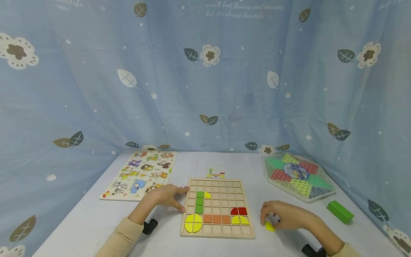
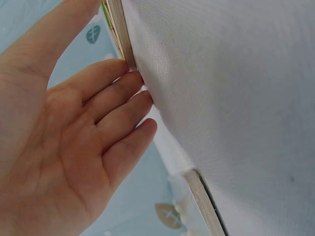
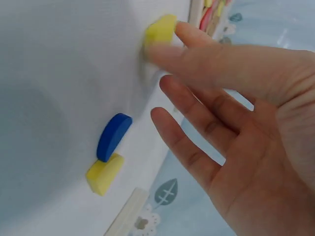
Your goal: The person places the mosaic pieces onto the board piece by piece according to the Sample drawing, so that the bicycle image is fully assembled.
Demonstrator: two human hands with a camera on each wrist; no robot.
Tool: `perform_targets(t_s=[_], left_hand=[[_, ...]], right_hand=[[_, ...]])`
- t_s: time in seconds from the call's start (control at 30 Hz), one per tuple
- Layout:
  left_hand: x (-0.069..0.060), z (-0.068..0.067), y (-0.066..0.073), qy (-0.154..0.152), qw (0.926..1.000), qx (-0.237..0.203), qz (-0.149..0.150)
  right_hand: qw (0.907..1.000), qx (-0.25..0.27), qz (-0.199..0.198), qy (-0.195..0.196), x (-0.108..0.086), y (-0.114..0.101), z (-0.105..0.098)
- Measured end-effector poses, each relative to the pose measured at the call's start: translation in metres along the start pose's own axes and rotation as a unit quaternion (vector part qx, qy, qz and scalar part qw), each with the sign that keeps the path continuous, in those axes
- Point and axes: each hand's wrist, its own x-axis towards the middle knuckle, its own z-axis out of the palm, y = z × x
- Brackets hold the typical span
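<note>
A wooden grid board (image 1: pixel 221 233) lies on the white table. Green and orange squares, red and yellow quarter-circles and a yellow disc of quarters sit in its cells. My left hand (image 1: pixel 168 195) touches the board's left edge with thumb and fingertips, palm bare in the left wrist view. To the right of the board, my right hand (image 1: pixel 282 214) pinches a yellow block (image 3: pixel 161 30) between thumb and forefinger, low over the table; the thumb is blurred. Below that hand in the right wrist view lie a curved blue block (image 3: pixel 114 136) and a second yellow block (image 3: pixel 104 176), touching.
A small pattern card (image 1: pixel 216 171) lies behind the board. An animal picture board (image 1: pixel 141 175) stands at the left, a hexagonal game box (image 1: pixel 298 175) at the right. Near the right table edge lies a green bar (image 1: pixel 340 211). A patterned blue curtain (image 1: pixel 205 92) closes the back.
</note>
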Motion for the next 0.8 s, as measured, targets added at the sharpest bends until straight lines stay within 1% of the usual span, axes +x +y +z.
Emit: perform_targets(t_s=[0.23, 0.37, 0.47, 0.6, 0.8], left_hand=[[0.000, -0.001, 0.000, -0.001, 1.0000, -0.001, 0.005], [-0.001, 0.000, 0.000, -0.001, 0.9999, -0.003, 0.010], [0.000, 0.000, -0.001, 0.000, 0.9999, -0.004, 0.011], [0.000, 0.000, 0.000, 0.003, 0.9999, -0.006, 0.012], [0.000, 0.000, 0.000, 0.005, 0.9999, -0.003, 0.014]], right_hand=[[0.9995, 0.013, -0.026, 0.009, 0.002, 0.001, 0.000], [0.9992, 0.015, -0.034, 0.017, 0.004, 0.002, 0.003], [0.9993, 0.023, -0.019, 0.021, 0.006, 0.003, 0.006], [0.9988, 0.033, 0.017, 0.032, 0.008, 0.003, 0.009], [0.9979, 0.030, 0.032, 0.049, 0.008, 0.004, 0.011]])
